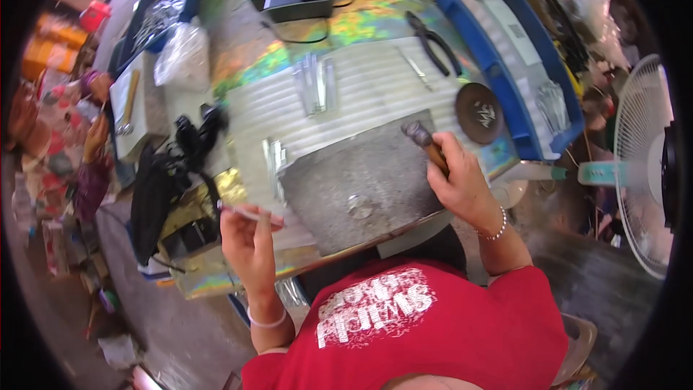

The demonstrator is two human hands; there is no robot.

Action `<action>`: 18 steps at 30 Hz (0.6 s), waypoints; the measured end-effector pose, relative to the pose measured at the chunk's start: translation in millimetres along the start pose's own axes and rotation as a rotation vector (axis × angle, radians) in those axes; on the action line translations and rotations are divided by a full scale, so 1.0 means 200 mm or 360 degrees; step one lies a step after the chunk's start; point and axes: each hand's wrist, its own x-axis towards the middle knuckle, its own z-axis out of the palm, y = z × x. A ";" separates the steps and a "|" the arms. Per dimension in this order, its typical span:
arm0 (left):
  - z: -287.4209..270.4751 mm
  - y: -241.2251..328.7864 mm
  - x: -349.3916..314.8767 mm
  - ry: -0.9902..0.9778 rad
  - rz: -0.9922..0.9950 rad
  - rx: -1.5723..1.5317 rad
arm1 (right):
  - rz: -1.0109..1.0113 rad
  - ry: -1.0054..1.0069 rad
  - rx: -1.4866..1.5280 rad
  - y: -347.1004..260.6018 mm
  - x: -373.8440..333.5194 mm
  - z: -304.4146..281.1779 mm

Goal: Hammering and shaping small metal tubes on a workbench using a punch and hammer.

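My right hand [462,177] is closed round the wooden handle of a hammer [416,132], its dark metal head raised over the right side of a grey flat plate [346,166]. A worn, shiny patch [359,206] shows near the plate's front edge. My left hand [247,245] pinches a thin, pale metal strip [253,215] at the front left, off the plate's edge. Slim shiny strips [274,162] lie just left of the plate. More strips [315,85] rest behind it on a white foam sheet [253,108].
Pliers [437,47], a thin pointed tool [415,68] and a dark round dish with small pieces [478,113] lie right. Beyond are a blue bin [574,126] and a white fan [646,166]. Black bundled material [162,188] sits left. Another person's hand [96,137] is far left.
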 end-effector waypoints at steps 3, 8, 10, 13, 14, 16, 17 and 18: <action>0.08 -0.04 -0.09 -0.0146 0.0167 0.0097 | 0.0264 0.0235 0.0410 0.11 0.03 -0.09; 0.17 -0.15 -0.13 -0.0309 0.0499 0.0478 | 0.0547 0.0551 0.0301 0.27 0.06 -0.25; 0.18 -0.16 -0.14 -0.0293 0.0553 0.0590 | 0.0518 0.0599 0.0205 0.39 0.03 -0.27; 0.19 -0.15 -0.15 -0.0297 0.0545 0.0663 | 0.0541 0.0602 0.0064 0.50 0.00 -0.32; 0.19 -0.15 -0.15 -0.0290 0.0523 0.0711 | 0.0559 0.0552 0.0038 0.53 -0.01 -0.33; 0.20 -0.15 -0.14 -0.0285 0.0514 0.0719 | 0.0565 0.0456 0.0018 0.58 -0.02 -0.33; 0.20 -0.16 -0.14 -0.0289 0.0521 0.0717 | 0.0571 0.0460 0.0017 0.59 -0.01 -0.33; 0.20 -0.15 -0.14 -0.0290 0.0529 0.0719 | 0.0493 0.0441 -0.0075 0.60 0.01 -0.33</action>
